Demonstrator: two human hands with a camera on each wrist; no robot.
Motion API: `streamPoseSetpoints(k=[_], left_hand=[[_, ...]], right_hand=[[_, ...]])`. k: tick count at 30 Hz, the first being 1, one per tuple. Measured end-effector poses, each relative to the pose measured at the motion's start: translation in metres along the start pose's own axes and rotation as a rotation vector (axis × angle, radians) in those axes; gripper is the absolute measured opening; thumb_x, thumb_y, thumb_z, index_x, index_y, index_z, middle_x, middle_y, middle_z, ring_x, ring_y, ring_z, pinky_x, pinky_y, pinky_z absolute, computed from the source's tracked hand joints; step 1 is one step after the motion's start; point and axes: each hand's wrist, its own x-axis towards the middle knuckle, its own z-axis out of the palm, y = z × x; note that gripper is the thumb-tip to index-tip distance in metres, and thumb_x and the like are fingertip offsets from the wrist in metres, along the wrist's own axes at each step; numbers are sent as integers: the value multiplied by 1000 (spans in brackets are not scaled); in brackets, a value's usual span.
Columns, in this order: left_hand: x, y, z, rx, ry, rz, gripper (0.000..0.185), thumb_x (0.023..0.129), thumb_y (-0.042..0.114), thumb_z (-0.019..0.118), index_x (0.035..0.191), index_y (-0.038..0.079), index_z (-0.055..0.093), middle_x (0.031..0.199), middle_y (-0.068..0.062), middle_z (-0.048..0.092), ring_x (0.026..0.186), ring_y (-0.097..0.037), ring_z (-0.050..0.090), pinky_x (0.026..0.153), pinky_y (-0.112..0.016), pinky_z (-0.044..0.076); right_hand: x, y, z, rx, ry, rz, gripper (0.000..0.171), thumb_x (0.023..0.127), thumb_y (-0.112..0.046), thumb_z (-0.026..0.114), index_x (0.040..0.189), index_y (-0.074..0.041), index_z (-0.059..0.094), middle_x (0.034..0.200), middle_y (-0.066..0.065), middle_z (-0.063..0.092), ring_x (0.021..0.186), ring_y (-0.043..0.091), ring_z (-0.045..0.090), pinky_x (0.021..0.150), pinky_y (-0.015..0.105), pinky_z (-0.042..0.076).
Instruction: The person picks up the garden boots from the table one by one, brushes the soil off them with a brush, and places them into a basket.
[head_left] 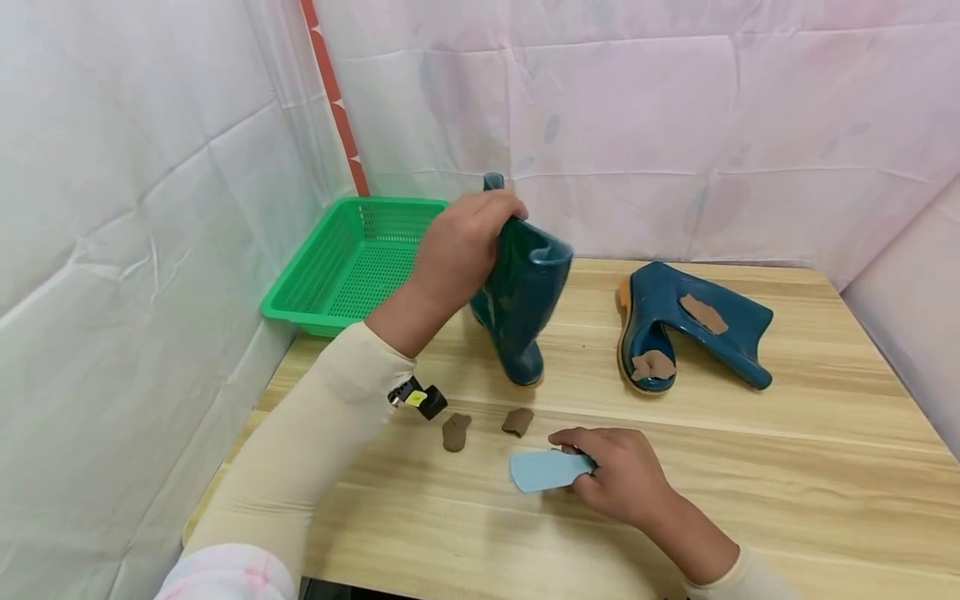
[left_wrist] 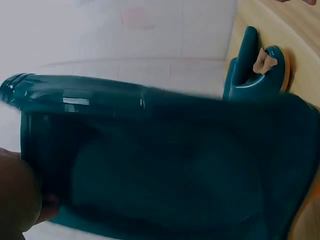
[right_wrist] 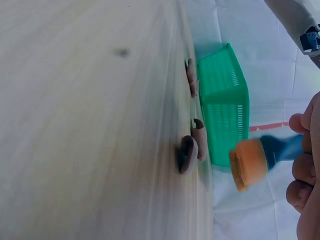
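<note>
**Boot lifted by the cuff, scraper pinned to the table**

Left hand [head_left: 459, 242], fingers curled over the top rim of a teal rubber boot [head_left: 521, 300], gripping it at the opening. Boot upright, tilted a little, toe down on the wooden table [head_left: 787, 467], heel raised; orange sole edge showing in the right wrist view. Inside of the shaft filling the left wrist view, dark and blurred, with a thumb at its lower left edge.

Right hand [head_left: 622, 475] low on the table near the front edge, fingers bent around the end of a pale blue scraper [head_left: 543, 469], blade lying flat and pointing left. Whether the grip is tight or merely resting cannot be told from here.

2 brown mud-like lumps [head_left: 486, 427] on the table between the held boot and the scraper, just apart from each other.

To the right, a 2nd teal boot [head_left: 738, 329] lying on its side, well apart from the first, with 2 brown patches [head_left: 703, 312] stuck on it: 1 on the shaft, 1 near the toe.

Green plastic basket [head_left: 300, 304] at the far left corner, against the white draped backdrop, just behind the left hand.
</note>
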Motion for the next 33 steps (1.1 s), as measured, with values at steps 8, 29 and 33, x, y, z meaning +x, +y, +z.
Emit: streamPoseSetpoints(k=[8,29,33], left_hand=[[-16,-13,7,6,-243,35,24,97,-8,62,115,7,70,112,-6,74,94,-20,68,78,-32,56],[-64,-4,17,-436,-476,-248,110,76,68,79,155,12,28,143,-11,40,123,-24,49,98,-44,51],[-79,-1,27,-497,-271,-110,89,91,22,77,159,10,20,138,-15,49,110,-24,59,84,-37,55]], right_hand=[[-4,1,1,-21,1,22,54,57,5,62,103,-19,77,82,-11,73,66,-4,54,57,22,49],[-10,5,1,-17,1,37,54,56,7,63,102,-17,77,85,-10,74,68,-4,56,57,20,50],[-13,5,1,-14,2,35,54,56,7,63,102,-17,77,86,-10,74,68,-4,57,57,20,50]])
